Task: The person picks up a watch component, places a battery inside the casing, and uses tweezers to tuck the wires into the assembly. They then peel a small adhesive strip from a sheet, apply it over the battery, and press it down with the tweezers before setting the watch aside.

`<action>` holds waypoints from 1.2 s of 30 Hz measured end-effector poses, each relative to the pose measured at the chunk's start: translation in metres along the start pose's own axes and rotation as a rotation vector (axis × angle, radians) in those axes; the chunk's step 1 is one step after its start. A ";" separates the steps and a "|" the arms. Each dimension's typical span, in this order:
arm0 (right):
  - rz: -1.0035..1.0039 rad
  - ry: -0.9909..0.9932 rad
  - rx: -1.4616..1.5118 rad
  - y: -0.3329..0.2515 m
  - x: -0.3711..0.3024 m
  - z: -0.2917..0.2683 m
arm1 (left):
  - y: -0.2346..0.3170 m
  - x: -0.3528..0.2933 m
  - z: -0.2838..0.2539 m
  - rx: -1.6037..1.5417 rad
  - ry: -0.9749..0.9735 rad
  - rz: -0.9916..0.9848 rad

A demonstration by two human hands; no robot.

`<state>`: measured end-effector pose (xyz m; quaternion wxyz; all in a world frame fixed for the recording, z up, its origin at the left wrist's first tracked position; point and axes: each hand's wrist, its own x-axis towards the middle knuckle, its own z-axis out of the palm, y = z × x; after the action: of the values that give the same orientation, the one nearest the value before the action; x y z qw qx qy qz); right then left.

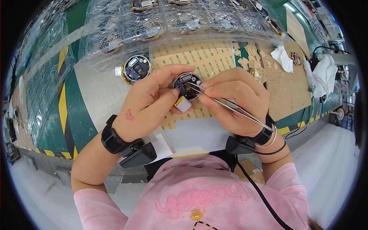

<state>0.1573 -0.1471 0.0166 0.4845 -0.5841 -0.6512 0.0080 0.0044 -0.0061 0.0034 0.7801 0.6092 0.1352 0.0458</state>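
Note:
My left hand [153, 99] is closed around a small round electronic module [187, 85], its thumb pressed on the near left rim. The module has a silver edge and a dark circuit board inside. A silvery battery pack [183, 104] with yellow tape hangs off its near side. Metal tweezers [234, 105] are pinched in my right hand [237, 94], with their tips inside the module over the circuit board. Whether the tips grip any part is too small to tell. A second similar round module [136, 69] lies just beyond my left hand.
Clear plastic trays [184, 23] with several round modules stand along the far side. Beneath my hands lies a tan adhesive sheet [214, 53] with green print. On the right are a brown board [285, 92], small tan pieces [251, 51] and white tissue [282, 59]. Stacked empty trays [42, 84] are at left.

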 end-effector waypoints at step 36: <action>-0.014 -0.046 -0.012 -0.001 -0.001 -0.003 | -0.004 -0.001 0.000 0.018 0.017 0.013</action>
<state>0.1585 -0.1502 0.0181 0.4660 -0.5820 -0.6663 0.0139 0.0032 -0.0075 -0.0004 0.7730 0.6168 0.1382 0.0548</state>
